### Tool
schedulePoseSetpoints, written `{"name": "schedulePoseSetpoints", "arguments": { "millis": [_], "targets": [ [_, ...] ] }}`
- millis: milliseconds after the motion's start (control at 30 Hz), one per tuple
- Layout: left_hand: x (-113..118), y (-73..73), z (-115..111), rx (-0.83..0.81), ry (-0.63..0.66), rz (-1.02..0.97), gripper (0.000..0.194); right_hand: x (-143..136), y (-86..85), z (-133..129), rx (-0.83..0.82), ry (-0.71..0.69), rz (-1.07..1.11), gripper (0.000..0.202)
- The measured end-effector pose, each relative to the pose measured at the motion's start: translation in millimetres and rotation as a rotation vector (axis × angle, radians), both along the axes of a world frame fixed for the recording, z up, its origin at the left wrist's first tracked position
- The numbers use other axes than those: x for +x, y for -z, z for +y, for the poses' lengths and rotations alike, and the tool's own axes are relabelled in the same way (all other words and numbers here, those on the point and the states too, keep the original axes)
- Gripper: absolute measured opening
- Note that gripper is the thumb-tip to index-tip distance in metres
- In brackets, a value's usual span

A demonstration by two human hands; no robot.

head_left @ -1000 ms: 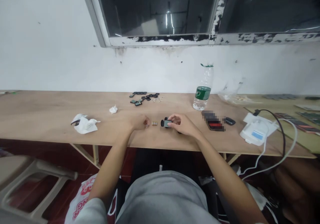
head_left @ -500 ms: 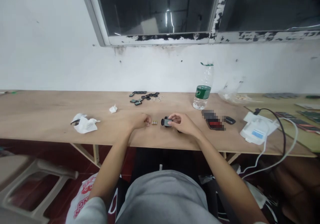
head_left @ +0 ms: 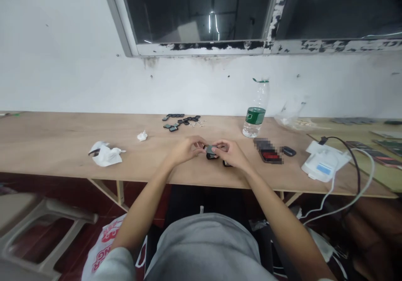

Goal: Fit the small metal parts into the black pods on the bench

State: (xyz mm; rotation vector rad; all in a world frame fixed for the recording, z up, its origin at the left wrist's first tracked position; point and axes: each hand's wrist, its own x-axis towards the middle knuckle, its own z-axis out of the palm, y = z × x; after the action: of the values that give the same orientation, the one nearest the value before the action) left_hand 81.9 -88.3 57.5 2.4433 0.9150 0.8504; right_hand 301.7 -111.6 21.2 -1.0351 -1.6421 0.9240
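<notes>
My right hand (head_left: pixel 231 153) pinches a small flat grey-and-black piece (head_left: pixel 210 149) by its right side, just above the table. My left hand (head_left: pixel 191 150) has come up to its left edge, thumb and fingertips closed there. Whether a smaller part is between those left fingertips is too fine to tell. Below the piece is a dark part (head_left: pixel 211 156), and another dark piece (head_left: pixel 226 163) lies partly hidden under my right hand. Farther back, several similar black and grey pieces (head_left: pixel 173 128) lie in a loose cluster beside scattered tiny pale bits (head_left: pixel 197 124).
A water bottle (head_left: pixel 253 119) stands beyond my right hand. Right of it are a phone-like blurred object (head_left: pixel 268 151), a small black object (head_left: pixel 289 150) and a white box (head_left: pixel 323 163) with cables. Crumpled tissues (head_left: pixel 108 155) lie left on the wooden table (head_left: pixel 63 143).
My left hand has moved right, up to the grey-and-black piece. The small brass-coloured parts seen beside it earlier are no longer visible. My right hand has barely shifted.
</notes>
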Motion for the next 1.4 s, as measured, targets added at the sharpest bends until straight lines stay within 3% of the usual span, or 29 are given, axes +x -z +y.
{"name": "schedulePoseSetpoints", "arguments": {
  "millis": [233, 400, 567, 633, 733, 867, 1067, 1233, 1400],
  "targets": [
    [6.7, 2.5, -2.4, 0.038, -0.091, -0.087, 0.009, 3.8, 1.4, 3.7, -0.009, -0.007, 0.08, 0.039],
    [10.8, 11.1, 1.8, -0.197, -0.068, -0.235, 0.008, 3.9, -3.1, -0.1, -0.009, -0.043, 0.082, 0.039],
    [9.5, 15.4, 5.9, -0.357, -0.035, -0.32, 0.023, 4.2, -5.0, -1.6, -0.007, -0.068, 0.064, 0.037],
    [8.6, 14.4, 5.1, -0.319, -0.011, -0.257, 0.027, 4.7, -2.6, 0.4, -0.028, -0.07, 0.05, 0.036],
    [10.9, 16.1, 3.1, -0.132, 0.006, -0.105, 0.033, 6.1, 3.2, 4.8, -0.062, -0.052, 0.009, 0.032],
    [19.3, 26.3, 3.4, 0.004, -0.088, 0.167, 0.033, 11.5, 11.3, 11.5, -0.084, -0.059, -0.113, 0.023],
    [25.1, 34.9, 4.1, -0.011, -0.024, 0.369, 0.028, 20.1, 19.3, 21.3, 0.163, 0.075, -0.374, 0.02],
    [28.7, 39.3, 1.9, 0.0, 0.025, 0.444, 0.017, 16.9, 20.0, 21.2, 0.169, 0.061, -0.423, 0.021],
    [30.2, 41.1, 2.1, 0.002, -0.012, 0.455, 0.019, 17.8, 25.2, 24.1, 0.193, 0.069, -0.458, 0.024]
  ]
}}
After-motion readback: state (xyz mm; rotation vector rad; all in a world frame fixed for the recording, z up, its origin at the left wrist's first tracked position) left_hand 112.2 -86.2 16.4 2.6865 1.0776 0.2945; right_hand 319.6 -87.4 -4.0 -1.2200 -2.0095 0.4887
